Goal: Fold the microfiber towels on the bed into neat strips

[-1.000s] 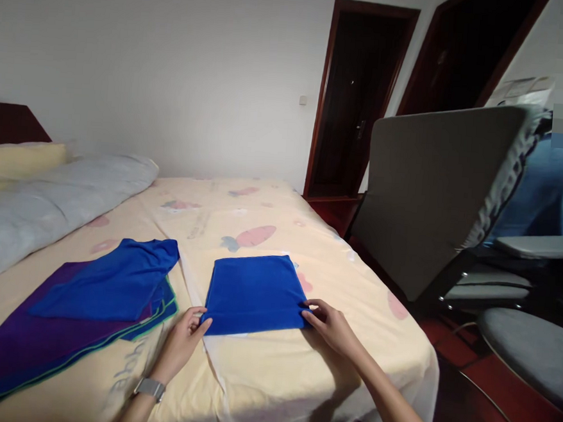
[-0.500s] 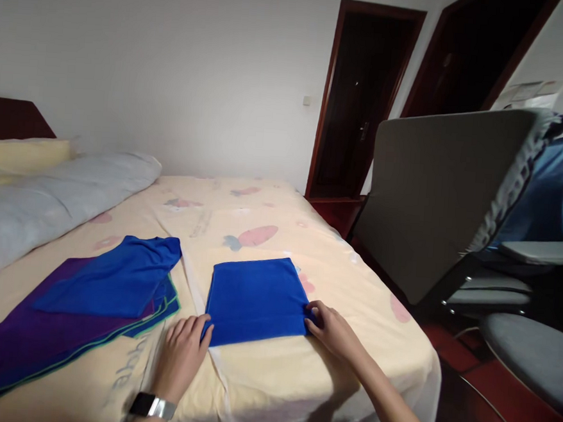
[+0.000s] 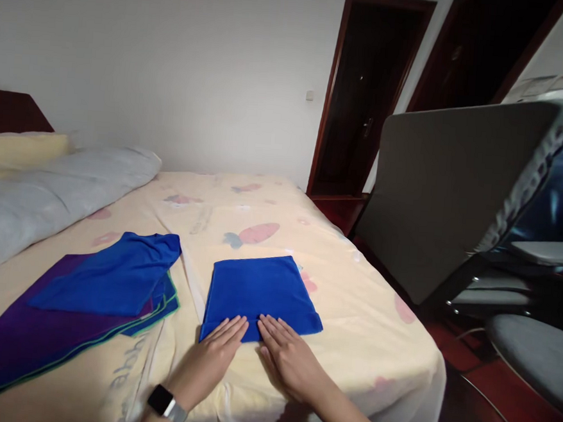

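Observation:
A blue cloth (image 3: 261, 287), folded into a rough square, lies flat on the bed (image 3: 349, 344). My left hand (image 3: 216, 361) rests with straight fingers on the cloth's near edge, left of its middle. Beside it, my right hand (image 3: 285, 356) lies flat on the same near edge, its fingertips on a narrow folded strip. Neither hand grips anything. To the left is a loose pile: a blue cloth (image 3: 117, 277) on top, a purple cloth (image 3: 17, 337) under it, and dark blue fabric with green edging (image 3: 74, 351) at the bottom.
A long grey bolster (image 3: 60, 202) and a yellow pillow (image 3: 25, 151) lie at the left. Right of the bed stand a dark upright panel (image 3: 451, 191) with a ruffled edge and a round grey seat (image 3: 536, 357). A dark door (image 3: 371, 95) is in the far wall.
Both hands have let go of the folded blue cloth's near corners and moved inward to lie flat on its near edge. The view has shifted slightly.

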Motion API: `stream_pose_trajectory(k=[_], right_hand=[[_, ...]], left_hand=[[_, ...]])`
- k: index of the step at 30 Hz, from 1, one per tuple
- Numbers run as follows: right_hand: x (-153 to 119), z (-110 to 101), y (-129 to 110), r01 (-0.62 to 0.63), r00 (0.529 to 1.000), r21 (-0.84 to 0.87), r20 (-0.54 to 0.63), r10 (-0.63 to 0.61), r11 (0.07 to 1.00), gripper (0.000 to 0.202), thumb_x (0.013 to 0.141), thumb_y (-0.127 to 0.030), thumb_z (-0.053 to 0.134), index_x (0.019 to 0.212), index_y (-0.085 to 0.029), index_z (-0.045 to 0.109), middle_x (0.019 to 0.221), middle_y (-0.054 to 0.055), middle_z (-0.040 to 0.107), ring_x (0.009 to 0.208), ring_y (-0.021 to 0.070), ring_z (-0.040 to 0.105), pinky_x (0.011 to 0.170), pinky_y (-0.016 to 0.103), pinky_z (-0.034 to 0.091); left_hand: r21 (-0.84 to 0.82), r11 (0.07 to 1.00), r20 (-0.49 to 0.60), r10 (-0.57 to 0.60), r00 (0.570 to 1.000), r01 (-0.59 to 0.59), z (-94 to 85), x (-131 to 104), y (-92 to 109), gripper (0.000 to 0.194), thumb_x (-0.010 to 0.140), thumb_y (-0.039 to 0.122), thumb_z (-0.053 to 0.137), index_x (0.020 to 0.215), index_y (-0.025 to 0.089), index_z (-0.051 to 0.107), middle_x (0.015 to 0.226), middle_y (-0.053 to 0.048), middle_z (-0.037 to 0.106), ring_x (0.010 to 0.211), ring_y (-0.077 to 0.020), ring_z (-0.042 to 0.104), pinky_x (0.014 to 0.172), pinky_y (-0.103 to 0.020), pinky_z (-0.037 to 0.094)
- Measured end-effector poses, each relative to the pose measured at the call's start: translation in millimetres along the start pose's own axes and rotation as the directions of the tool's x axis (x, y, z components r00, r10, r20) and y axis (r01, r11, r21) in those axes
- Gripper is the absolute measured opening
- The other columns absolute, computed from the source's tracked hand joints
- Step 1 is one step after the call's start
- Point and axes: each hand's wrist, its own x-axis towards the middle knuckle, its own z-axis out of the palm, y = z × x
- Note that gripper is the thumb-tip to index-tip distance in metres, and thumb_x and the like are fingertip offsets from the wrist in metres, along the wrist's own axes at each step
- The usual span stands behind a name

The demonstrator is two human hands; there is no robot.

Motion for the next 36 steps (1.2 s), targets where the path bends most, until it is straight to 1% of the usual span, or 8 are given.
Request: stream_pose_trajectory(k=[5,11,15,19,24,27,31,36], right_hand=[[-21,-22,47,-0.076,0.995,-0.020,0.066,0.077,0.997,0.051,0.102,-0.028,0.037,0.150,-0.010,0.033,0.152,0.014,0.033,0.140,0.0261,0.033,0.116,0.047,0.034],[-38,-30,73,-0.054,0.996,0.044,0.067,0.052,0.998,0.053,0.102,-0.027,0.037,0.153,-0.017,0.025,0.154,0.011,0.029,0.142,0.0257,0.030,0.116,0.046,0.033],[-30,-31,62,-0.042,0.999,-0.012,0.005,0.042,0.999,0.053,0.103,-0.030,0.038,0.153,-0.016,0.027,0.154,0.012,0.030,0.141,0.0274,0.032,0.115,0.047,0.036],[-11,-20,25,0.040,0.995,-0.078,-0.088,-0.047,0.996,0.051,0.102,-0.024,0.040,0.152,-0.017,0.030,0.153,0.011,0.032,0.140,0.0265,0.032,0.115,0.046,0.036],[6,5,-2,0.074,0.995,-0.056,-0.057,-0.077,0.996,0.048,0.101,-0.024,0.040,0.148,-0.012,0.038,0.149,0.014,0.039,0.138,0.0250,0.037,0.114,0.041,0.038],[0,1,15,0.057,0.998,-0.038,-0.001,-0.057,0.998,0.049,0.101,-0.024,0.039,0.148,-0.010,0.038,0.149,0.014,0.038,0.139,0.0245,0.036,0.115,0.041,0.036],[-23,-20,55,-0.038,0.999,-0.020,0.029,0.039,0.999,0.051,0.101,-0.024,0.038,0.149,-0.011,0.035,0.150,0.014,0.036,0.139,0.0265,0.035,0.114,0.045,0.037],[-40,-31,83,-0.046,0.999,0.040,0.020,0.046,0.998,0.051,0.102,-0.026,0.039,0.151,-0.016,0.031,0.152,0.012,0.034,0.140,0.0264,0.033,0.114,0.045,0.038]], left_hand=[[-0.029,1.000,-0.016,-0.009,1.000,0.008,0.1,-24,-28,0.053,0.100,0.020,0.039,0.151,0.028,0.026,0.153,-0.003,0.040,0.137,-0.0184,0.043,0.110,-0.038,0.045],[0.051,0.999,-0.001,0.000,1.000,0.000,-1.4,-32,-33,0.054,0.099,0.018,0.041,0.151,0.026,0.027,0.152,-0.004,0.042,0.136,-0.0189,0.045,0.109,-0.038,0.046],[0.119,0.992,-0.071,0.043,0.997,-0.035,-18.3,-26,-23,0.054,0.099,0.018,0.041,0.151,0.025,0.028,0.149,-0.005,0.047,0.133,-0.0199,0.048,0.108,-0.038,0.048],[0.158,0.980,-0.123,0.142,0.982,-0.122,-32.1,-6,1,0.056,0.096,0.007,0.036,0.150,0.022,0.031,0.150,-0.005,0.045,0.137,-0.0204,0.043,0.112,-0.038,0.043],[0.118,0.985,-0.064,0.131,0.989,-0.123,-14.3,9,10,0.064,0.091,0.000,0.036,0.152,0.019,0.026,0.151,-0.007,0.044,0.137,-0.0194,0.044,0.112,-0.038,0.044],[0.036,0.998,-0.016,0.054,0.998,-0.053,-3.1,-4,-8,0.071,0.090,-0.002,0.035,0.153,0.027,0.021,0.153,-0.002,0.040,0.137,-0.0166,0.043,0.110,-0.035,0.045],[-0.046,0.999,0.006,-0.010,1.000,0.011,-3.3,-26,-32,0.065,0.095,0.008,0.040,0.153,0.031,0.021,0.153,0.000,0.040,0.136,-0.0171,0.045,0.109,-0.035,0.047],[-0.047,0.998,0.012,-0.032,0.999,0.033,-7.5,-34,-37,0.064,0.095,0.008,0.039,0.152,0.030,0.021,0.152,0.000,0.041,0.134,-0.0172,0.047,0.108,-0.034,0.047]])
